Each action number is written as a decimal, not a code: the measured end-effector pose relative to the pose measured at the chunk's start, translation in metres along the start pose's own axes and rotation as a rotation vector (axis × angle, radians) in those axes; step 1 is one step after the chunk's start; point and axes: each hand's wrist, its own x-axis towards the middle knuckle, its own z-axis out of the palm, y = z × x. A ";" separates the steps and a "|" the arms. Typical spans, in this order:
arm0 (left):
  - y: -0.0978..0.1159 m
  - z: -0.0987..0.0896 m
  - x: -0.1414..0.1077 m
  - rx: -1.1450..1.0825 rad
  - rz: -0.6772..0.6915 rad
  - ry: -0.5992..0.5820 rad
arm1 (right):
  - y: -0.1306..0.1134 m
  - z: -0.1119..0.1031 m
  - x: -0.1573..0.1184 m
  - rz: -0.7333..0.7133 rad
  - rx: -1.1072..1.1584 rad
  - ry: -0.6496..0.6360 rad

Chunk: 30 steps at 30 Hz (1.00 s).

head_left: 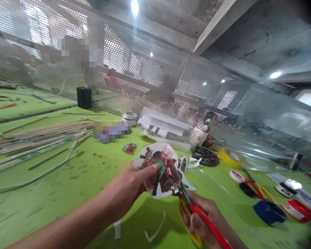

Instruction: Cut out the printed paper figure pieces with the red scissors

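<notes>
My left hand point(142, 176) pinches a roundish piece of white paper point(166, 192) printed with a colourful picture in red, green and brown, its thumb on top. My right hand point(203, 211) grips scissors point(185, 195) with one red and one yellow handle. Their blades lie at the right edge of the printed paper, pointing up and away from me. Just behind that paper is a small green and red cut-out point(182, 164). Another cut-out point(129, 148) lies farther back on the green table. White paper scraps point(155, 230) are scattered below my hands.
Thin wooden sticks point(46, 135) cover the left side. Behind are a black box point(84, 97), paper rolls point(163, 126) and a white jug point(200, 133). Tape rolls in yellow point(230, 158), blue point(270, 211) and red point(298, 210), plus other scissors point(254, 186), lie right. A perforated screen point(145, 69) stands behind.
</notes>
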 end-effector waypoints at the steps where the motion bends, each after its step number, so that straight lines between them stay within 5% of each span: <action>1: 0.001 0.001 -0.001 0.000 -0.005 0.002 | 0.001 0.000 0.000 -0.004 0.008 -0.005; 30: -0.004 0.001 0.001 -0.020 -0.043 0.067 | 0.007 0.005 0.000 -0.083 0.057 0.053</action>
